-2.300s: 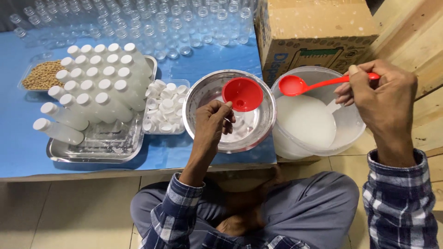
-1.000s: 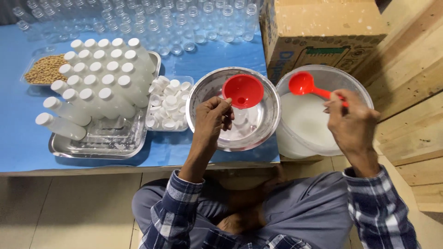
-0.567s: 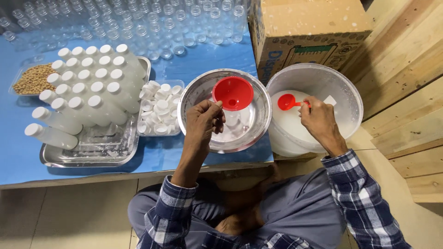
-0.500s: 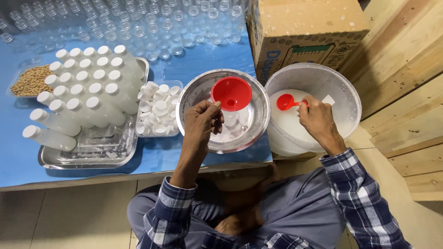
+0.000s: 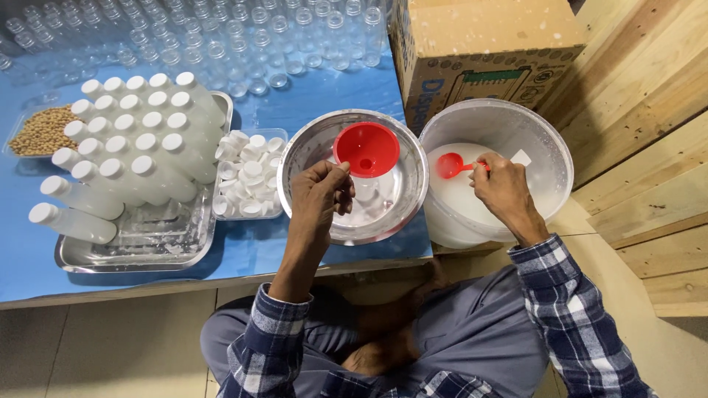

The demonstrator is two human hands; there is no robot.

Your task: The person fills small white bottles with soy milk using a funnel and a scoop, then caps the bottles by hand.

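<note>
left hand (image 5: 318,193) grip closed at red funnel (image 5: 366,149) rim over steel bowl (image 5: 310,151); right hand (image 5: 501,188) grip closed on red scoop (image 5: 451,165), dipped in white bucket (image 5: 542,140).

Blue-white plaid shirt sleeves, cuffs rolled; grey trousers; bare feet.

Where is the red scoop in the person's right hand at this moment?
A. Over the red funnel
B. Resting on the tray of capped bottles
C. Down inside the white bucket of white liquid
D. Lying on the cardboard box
C: the right hand holds the red scoop by its handle, with its bowl low inside the white bucket, at the white liquid, apart from the red funnel that stands in the steel bowl.
</note>
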